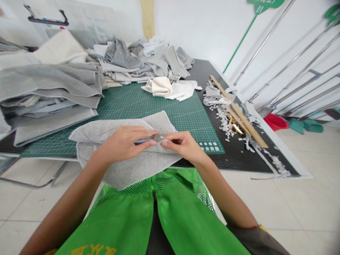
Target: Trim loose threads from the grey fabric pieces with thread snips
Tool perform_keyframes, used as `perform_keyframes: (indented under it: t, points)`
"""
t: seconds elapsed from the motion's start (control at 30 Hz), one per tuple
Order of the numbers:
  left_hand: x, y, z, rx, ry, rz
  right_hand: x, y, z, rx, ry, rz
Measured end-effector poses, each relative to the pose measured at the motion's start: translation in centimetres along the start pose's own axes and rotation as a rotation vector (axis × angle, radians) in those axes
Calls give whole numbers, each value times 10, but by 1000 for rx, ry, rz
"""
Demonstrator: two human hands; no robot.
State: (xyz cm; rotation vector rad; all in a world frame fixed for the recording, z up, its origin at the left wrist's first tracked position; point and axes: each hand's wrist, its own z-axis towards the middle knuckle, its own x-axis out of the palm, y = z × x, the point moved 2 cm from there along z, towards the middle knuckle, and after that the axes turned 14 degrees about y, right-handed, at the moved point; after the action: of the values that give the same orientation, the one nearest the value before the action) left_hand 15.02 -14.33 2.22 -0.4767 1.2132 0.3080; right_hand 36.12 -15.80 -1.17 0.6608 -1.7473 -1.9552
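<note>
My left hand (127, 141) is closed around small blue-handled thread snips (158, 137), their metal tip pointing right toward my other hand. Pinched between the thumb and fingers of my right hand (183, 143) is the edge of a light grey cloth (124, 171). This cloth lies folded under both hands and hangs over the table's front edge toward my lap. The blade tip meets the cloth edge close to my right fingertips; whether it touches the fabric I cannot tell.
A green cutting mat (124, 102) covers much of the black table (209, 67). Stacked grey cloths (50, 81) stand left, with a heap of cloths (119, 53) behind. On the right lie a wooden ruler (239, 111), gold-handled scissors (235, 126) and fabric scraps (224, 120).
</note>
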Motion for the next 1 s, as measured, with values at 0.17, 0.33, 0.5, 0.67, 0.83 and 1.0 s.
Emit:
perform_keyframes:
  t: [0.17, 0.33, 0.5, 0.67, 0.83, 1.0]
  points:
    - [0, -1, 0, 22, -10, 11, 0, 0, 0, -5, -5, -14]
    - [-2, -2, 0, 44, -28, -11, 1, 2, 0, -16, 5, -14]
    - [-1, -1, 1, 57, -20, -43, 2, 3, 0, -10, 6, -14]
    - [0, 0, 1, 25, -33, -106, 1, 1, 0, 10, 4, -4]
    - [-7, 4, -2, -63, -162, -236, 0, -3, 0, 41, -24, -2]
    - [-12, 11, -7, -177, -294, -297, -1, -4, -2, 58, -38, -13]
